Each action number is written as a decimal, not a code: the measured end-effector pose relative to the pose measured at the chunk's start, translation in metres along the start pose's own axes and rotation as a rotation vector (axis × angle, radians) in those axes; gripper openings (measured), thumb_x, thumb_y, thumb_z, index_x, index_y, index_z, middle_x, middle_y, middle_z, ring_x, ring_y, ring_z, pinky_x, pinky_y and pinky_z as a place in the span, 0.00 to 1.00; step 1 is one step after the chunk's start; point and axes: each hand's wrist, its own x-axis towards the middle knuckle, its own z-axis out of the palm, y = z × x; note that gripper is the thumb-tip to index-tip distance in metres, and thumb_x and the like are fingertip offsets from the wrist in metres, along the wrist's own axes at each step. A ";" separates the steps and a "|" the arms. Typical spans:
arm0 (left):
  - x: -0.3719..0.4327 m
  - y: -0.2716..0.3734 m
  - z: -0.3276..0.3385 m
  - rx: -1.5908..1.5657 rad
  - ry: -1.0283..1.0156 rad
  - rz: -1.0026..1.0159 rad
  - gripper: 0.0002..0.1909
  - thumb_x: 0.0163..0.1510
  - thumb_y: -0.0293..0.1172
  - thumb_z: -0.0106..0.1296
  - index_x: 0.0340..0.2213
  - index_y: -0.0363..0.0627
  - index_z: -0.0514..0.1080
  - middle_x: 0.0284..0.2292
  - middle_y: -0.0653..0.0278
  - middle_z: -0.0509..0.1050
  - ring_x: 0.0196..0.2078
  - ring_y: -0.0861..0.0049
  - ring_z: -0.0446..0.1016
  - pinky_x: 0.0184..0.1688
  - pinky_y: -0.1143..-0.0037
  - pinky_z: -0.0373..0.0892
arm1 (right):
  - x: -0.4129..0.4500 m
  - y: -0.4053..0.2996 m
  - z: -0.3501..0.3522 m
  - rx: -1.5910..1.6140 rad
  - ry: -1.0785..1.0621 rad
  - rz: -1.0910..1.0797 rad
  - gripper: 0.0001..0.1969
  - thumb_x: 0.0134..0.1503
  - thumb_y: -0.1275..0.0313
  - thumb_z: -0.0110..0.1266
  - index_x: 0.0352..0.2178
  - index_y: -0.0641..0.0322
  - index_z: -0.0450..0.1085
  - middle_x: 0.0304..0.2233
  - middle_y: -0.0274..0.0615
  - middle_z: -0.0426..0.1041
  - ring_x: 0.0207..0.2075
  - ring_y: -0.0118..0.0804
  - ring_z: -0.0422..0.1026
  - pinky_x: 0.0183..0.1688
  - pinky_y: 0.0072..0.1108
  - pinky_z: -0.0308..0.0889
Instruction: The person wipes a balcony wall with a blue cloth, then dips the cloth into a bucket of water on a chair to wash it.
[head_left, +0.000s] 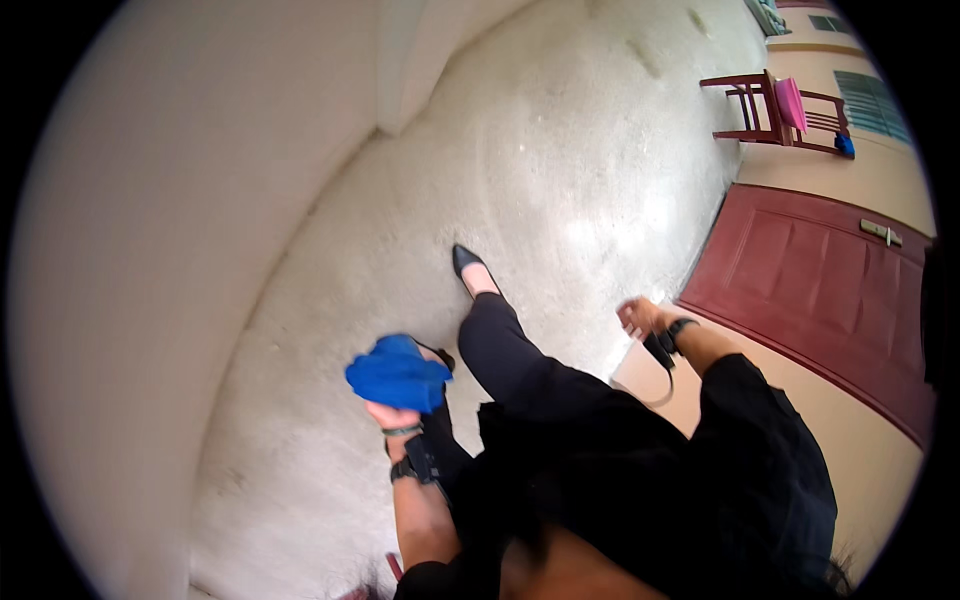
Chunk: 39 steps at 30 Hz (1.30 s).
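A crumpled blue cloth (397, 373) rests on my left hand (391, 415), which is raised at the lower left of the view; the cloth covers most of its fingers. A black device on a strap sits at that wrist, beside a bracelet. My right hand (639, 318) hangs at my other side, over the floor near the wall, with its fingers loosely bent and nothing seen in them. It is somewhat blurred. A black strapped device with a cable is at the right wrist too.
Under my black shoes lies a concrete floor (555, 172). A pale wall (187, 187) runs along the left. On the right are a dark red door (810, 277) and, beyond it, a wooden chair (772, 112) bearing a pink basin (790, 105) and a blue item (844, 144).
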 end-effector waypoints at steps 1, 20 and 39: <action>-0.006 -0.001 0.000 0.050 -0.015 -0.025 0.25 0.61 0.49 0.29 0.46 0.43 0.65 0.45 0.57 0.70 0.49 0.60 0.69 0.53 0.63 0.65 | -0.022 0.005 -0.002 -0.113 0.023 -0.041 0.13 0.51 0.73 0.47 0.40 0.64 0.69 0.24 0.45 0.72 0.21 0.38 0.72 0.21 0.29 0.71; -0.027 0.068 0.306 0.371 -0.362 -0.254 0.28 0.52 0.51 0.50 0.48 0.44 0.64 0.44 0.60 0.71 0.47 0.67 0.70 0.52 0.67 0.66 | -0.249 -0.116 0.055 -0.021 0.076 -0.735 0.16 0.51 0.71 0.48 0.42 0.65 0.67 0.26 0.39 0.72 0.24 0.30 0.71 0.27 0.22 0.68; -0.018 0.005 0.511 0.736 -0.416 -0.180 0.31 0.43 0.23 0.50 0.52 0.38 0.60 0.47 0.60 0.67 0.51 0.70 0.65 0.55 0.72 0.60 | -0.371 -0.244 0.004 0.599 0.049 -1.355 0.16 0.47 0.78 0.55 0.40 0.66 0.69 0.32 0.34 0.74 0.36 0.22 0.69 0.43 0.19 0.66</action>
